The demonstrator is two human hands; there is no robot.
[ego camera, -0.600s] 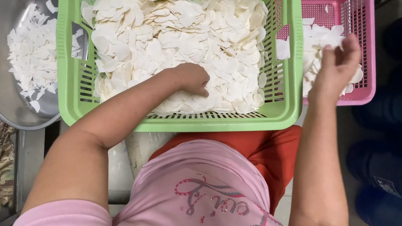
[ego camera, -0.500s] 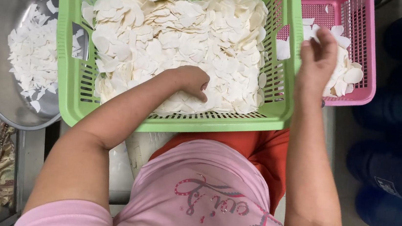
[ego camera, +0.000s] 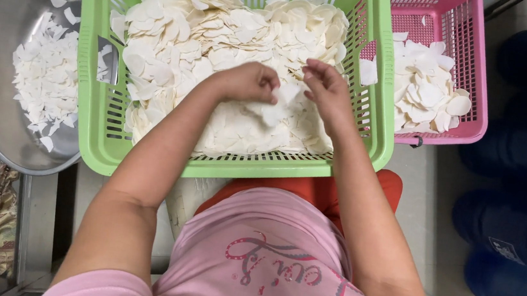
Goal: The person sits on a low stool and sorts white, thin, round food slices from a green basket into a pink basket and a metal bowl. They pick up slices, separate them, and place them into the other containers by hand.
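Observation:
A green plastic basket in front of me is heaped with thin white slices. Both hands are inside it, close together over the near part of the heap. My left hand is curled, pinching a white slice at its fingertips. My right hand sits just right of it, fingers bent and touching the same slice. A pink basket to the right holds a smaller pile of white slices.
A round metal bowl at the left holds scattered white bits. Dark blue containers stand on the floor at the right. The green basket rests over my lap; its right wall touches the pink basket.
My right hand has left the pink basket and moved left into the green one, meeting the left hand. The left hand has lifted slightly and now pinches a slice.

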